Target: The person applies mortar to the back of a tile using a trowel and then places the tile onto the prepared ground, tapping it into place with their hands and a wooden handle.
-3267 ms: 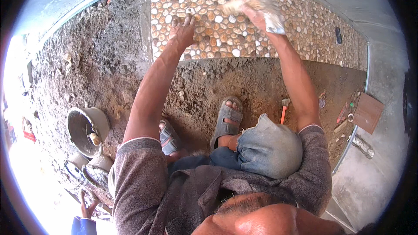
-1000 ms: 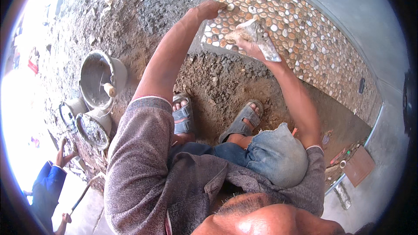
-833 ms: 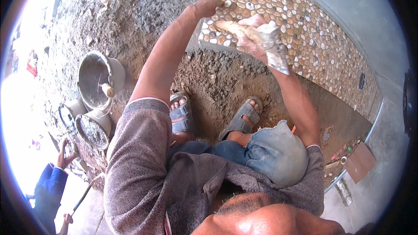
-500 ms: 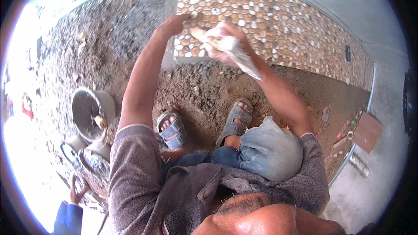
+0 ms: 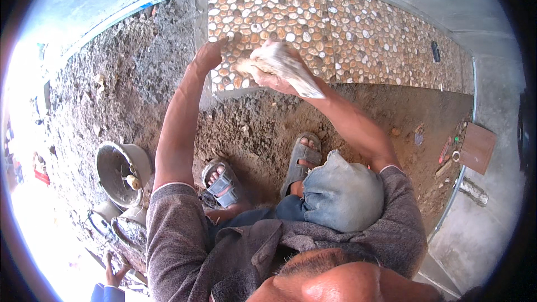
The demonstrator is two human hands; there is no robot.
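Note:
Ahead of me lies a row of pebble-patterned tiles (image 5: 285, 13) in brown, orange and white. At the left edge of the nearest tile, my left hand (image 5: 209, 55) rests with a finger stretched onto its surface; its other fingers are partly hidden. My right hand (image 5: 274, 78) is closed around a pale, dirty-looking piece (image 5: 288, 64), possibly wooden, held slantwise over the tile. Motion smears this piece, so its exact kind and whether it touches the tile cannot be made out. Grey wet mortar (image 5: 165, 50) borders the tile on the left.
Several buckets (image 5: 146, 162) stand on rough soil at my left. Another person's hand (image 5: 116, 273) shows at lower left. A small dark object (image 5: 436, 52) lies on the far-right tiles. A brown square board (image 5: 477, 148) lies at right near a wall. My sandalled feet (image 5: 224, 184) stand on the soil.
The view has shifted, so tiles and buckets sit lower in the picture. My left hand stays at the tile's edge; my right hand still holds the pale piece, tilted a little differently.

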